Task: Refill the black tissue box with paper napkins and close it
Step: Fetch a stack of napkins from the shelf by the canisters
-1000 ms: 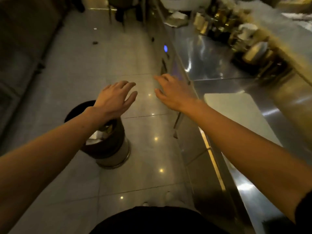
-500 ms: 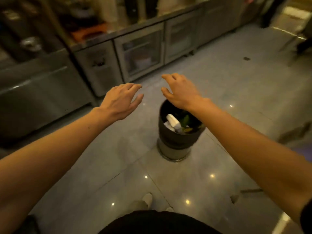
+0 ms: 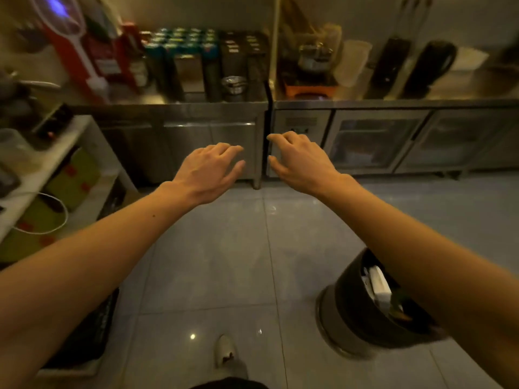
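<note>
- left hand and right hand both empty, fingers loose, guess they're just searching
- steel counter beyond fingertips, no tissue box visible

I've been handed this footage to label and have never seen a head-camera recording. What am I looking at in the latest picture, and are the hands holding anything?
There is no machine here. A person wears a wide-angle camera on the head, so you look forward and down along their two bare arms. The left hand and right hand reach out in the air with relaxed, slightly bent fingers, and neither holds anything. Ahead stands a stainless steel kitchen counter with rows of dark tins on it, and glass-door cabinets sit below on the right. On the grey tiled floor stands a round dark waste bin with white scraps inside, partly hidden by the right arm. A light shoe shows at the bottom. The black tissue box and napkins are not in view.
</note>
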The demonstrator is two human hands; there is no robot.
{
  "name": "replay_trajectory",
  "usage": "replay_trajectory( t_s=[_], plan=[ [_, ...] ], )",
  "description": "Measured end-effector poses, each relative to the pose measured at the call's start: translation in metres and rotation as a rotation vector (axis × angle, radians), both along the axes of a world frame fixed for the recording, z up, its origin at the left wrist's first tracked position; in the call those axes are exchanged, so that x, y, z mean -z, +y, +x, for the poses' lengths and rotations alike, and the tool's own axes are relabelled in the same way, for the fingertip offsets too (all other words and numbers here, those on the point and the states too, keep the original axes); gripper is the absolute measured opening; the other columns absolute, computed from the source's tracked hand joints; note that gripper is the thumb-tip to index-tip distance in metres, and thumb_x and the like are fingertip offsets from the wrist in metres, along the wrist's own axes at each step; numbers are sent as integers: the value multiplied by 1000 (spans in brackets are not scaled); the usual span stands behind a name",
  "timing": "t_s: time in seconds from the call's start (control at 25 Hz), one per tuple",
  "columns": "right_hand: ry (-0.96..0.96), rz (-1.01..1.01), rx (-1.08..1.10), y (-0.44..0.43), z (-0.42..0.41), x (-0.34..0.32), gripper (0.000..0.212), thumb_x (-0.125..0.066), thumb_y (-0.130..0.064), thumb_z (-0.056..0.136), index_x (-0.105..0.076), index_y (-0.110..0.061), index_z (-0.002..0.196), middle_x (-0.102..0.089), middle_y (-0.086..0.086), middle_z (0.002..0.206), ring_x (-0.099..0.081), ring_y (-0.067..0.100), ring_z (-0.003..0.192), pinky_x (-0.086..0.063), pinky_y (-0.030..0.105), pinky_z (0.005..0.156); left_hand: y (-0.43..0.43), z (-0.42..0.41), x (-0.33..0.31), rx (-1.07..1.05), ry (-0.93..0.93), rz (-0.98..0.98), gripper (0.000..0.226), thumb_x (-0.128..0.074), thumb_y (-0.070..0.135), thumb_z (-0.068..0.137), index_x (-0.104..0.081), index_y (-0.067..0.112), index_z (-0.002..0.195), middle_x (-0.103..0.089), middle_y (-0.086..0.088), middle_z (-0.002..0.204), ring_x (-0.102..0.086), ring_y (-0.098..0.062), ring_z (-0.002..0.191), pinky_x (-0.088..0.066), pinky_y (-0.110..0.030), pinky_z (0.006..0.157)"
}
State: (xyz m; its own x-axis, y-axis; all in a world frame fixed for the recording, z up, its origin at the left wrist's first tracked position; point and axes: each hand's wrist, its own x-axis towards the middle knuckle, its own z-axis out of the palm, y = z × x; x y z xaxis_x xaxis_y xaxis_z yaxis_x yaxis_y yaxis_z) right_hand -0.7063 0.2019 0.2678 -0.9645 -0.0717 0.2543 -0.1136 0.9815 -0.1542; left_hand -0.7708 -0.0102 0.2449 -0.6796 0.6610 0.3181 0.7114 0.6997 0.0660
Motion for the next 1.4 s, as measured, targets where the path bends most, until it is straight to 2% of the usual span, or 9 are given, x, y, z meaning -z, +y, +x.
replay_trajectory(
  t_s=[0.2,0.32,0.6,1.08,1.2,1.4],
  plan=[
    [57,47,-79,-58,-108,-43,53,-45,-40,97,-35,-19,145,-49,14,138,-47,35,124,-45,50,95,-67,-87,-37,-94,63,58,50,-35,45,97,-51,15,133,-59,-11,129,-57,-32,115,-45,-45,92],
    [111,44,-105,-90,-168,-68,52,-45,-41,97,-36,-21,144,-48,14,139,-47,36,124,-45,49,93,-105,-137,-60,-121,94,74,55,-28,50,95,-51,16,132,-60,-10,127,-58,-31,114,-47,-45,93],
    [152,21,-209,-144,-289,-99,52,-44,-43,98,-34,-22,145,-47,10,139,-46,32,125,-43,45,91,-168,-246,-97,-194,139,110,49,-31,47,100,-48,18,135,-56,-7,133,-54,-26,119,-43,-43,94],
    [277,-33,-243,-113,-563,-158,49,-46,-43,97,-36,-26,142,-48,8,138,-47,29,122,-41,39,85,-143,-513,-149,-275,197,112,50,-29,49,99,-46,20,137,-54,-6,135,-54,-26,118,-43,-41,90],
    [317,16,-245,-102,-635,-172,51,-45,-41,98,-35,-24,144,-47,9,140,-46,30,125,-41,40,88,-139,-583,-159,-285,219,133,52,-28,49,97,-46,20,136,-54,-7,134,-54,-26,118,-43,-40,90],
    [295,15,-238,-104,-764,-181,53,-44,-43,98,-33,-23,146,-46,9,141,-47,29,125,-42,41,87,-136,-715,-157,-271,204,123,54,-27,52,97,-46,20,136,-55,-5,135,-54,-25,119,-45,-41,92]
  ],
)
